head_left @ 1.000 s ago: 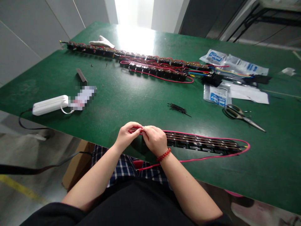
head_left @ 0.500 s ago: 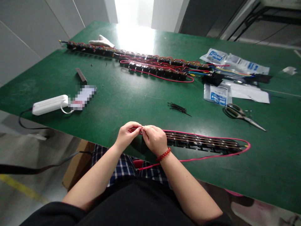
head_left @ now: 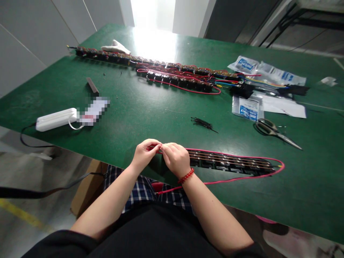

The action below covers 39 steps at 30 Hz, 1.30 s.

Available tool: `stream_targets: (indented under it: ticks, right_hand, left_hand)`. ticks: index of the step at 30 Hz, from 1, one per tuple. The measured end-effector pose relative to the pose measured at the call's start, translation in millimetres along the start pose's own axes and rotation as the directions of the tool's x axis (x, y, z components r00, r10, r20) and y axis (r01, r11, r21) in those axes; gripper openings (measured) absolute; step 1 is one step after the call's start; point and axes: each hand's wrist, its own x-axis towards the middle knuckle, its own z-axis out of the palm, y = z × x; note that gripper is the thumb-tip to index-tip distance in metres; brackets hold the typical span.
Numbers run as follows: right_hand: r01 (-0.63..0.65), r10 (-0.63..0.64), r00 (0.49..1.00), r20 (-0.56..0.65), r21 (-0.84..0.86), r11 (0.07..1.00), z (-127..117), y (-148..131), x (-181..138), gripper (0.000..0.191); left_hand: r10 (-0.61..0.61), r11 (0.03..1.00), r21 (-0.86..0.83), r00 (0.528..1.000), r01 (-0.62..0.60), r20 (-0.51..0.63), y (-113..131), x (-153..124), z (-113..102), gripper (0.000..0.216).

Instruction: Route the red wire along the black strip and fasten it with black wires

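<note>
At the near edge of the table, my left hand and my right hand meet, thumbs and fingertips pinched together over the left end of a black strip-shaped assembly. My left fingers close on red wire. What my right fingertips pinch is hidden behind the hand. A long red cable runs along the strip's far side, loops round its right end and comes back beneath my right wrist to my lap. Thin brownish wires lie lengthwise on the strip. A bunch of black cable ties lies beyond my hands.
Scissors lie at the right, near plastic bags and white paper. Longer wired assemblies stretch across the back, by a white glove. A white power strip sits at the left on the green table.
The view has shifted very slightly. Both hands keep the same pinch in the same place, and nothing on the table has visibly moved.
</note>
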Motion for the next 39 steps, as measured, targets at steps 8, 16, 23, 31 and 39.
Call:
stream_targets:
  ticks: [8,16,23,31,39]
  right_hand:
    - [-0.18,0.18,0.977,0.111,-0.008,0.984,-7.7,-3.1,12.8,0.017]
    - [-0.152,0.156,0.948,0.278,-0.036,0.988,-25.0,4.5,35.1,0.011]
    - [-0.143,0.09,0.969,0.232,0.221,0.965,-16.5,16.5,43.5,0.008]
    - [-0.199,0.132,0.97,0.204,0.358,0.912,-7.5,16.3,42.2,0.01]
    - [-0.244,0.173,0.96,0.22,0.355,0.902,-6.9,16.7,41.7,0.01]
  left_hand:
    - [0.055,0.996,0.068,0.998,-0.056,0.02,-3.7,0.5,-2.4,0.015]
    - [-0.024,1.0,0.004,0.999,0.024,0.031,-3.5,-1.1,-0.2,0.018]
    - [-0.013,0.999,0.044,1.0,0.013,0.0,-2.5,-0.5,0.9,0.018]
    - [-0.016,0.998,0.061,1.0,0.017,-0.01,-0.3,-0.7,0.5,0.015]
    - [-0.028,0.994,0.109,0.999,0.03,-0.014,2.5,-1.7,1.3,0.015]
